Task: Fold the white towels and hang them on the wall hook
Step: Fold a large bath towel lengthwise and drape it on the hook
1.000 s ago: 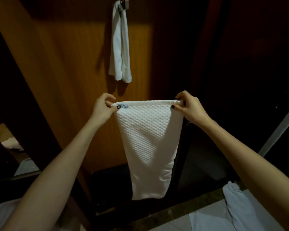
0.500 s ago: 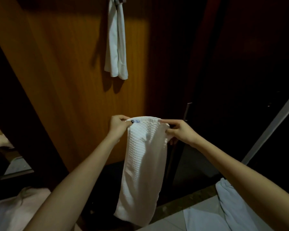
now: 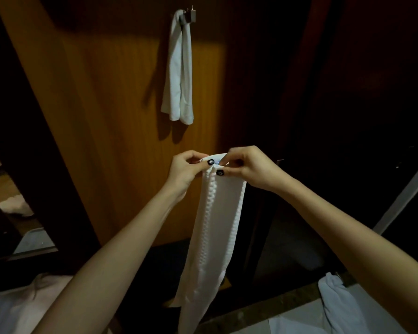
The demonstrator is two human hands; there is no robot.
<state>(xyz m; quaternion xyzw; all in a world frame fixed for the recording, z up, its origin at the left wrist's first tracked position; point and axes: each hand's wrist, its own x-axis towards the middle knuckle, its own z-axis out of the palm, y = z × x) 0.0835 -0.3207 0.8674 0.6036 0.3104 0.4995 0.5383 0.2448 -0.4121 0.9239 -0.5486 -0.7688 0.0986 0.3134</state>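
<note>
A white waffle-textured towel point(image 3: 212, 232) hangs in a long narrow strip, folded lengthwise. My left hand point(image 3: 186, 168) and my right hand point(image 3: 247, 166) meet at its top edge, each pinching the upper corners together. Above them, a folded white towel point(image 3: 179, 73) hangs from the dark wall hook point(image 3: 190, 15) on the wooden panel. Another white towel point(image 3: 340, 307) lies crumpled at the bottom right.
The orange wooden panel point(image 3: 121, 121) stands straight ahead, with dark doors to the right. A pale cloth point(image 3: 17, 307) lies at the bottom left. A stone-edged white counter point(image 3: 287, 321) runs along the bottom right. A mirror edge point(image 3: 32, 239) shows at left.
My hands have come together, bringing the towel's two top corners into contact, so the wide hanging towel has narrowed into a folded strip.
</note>
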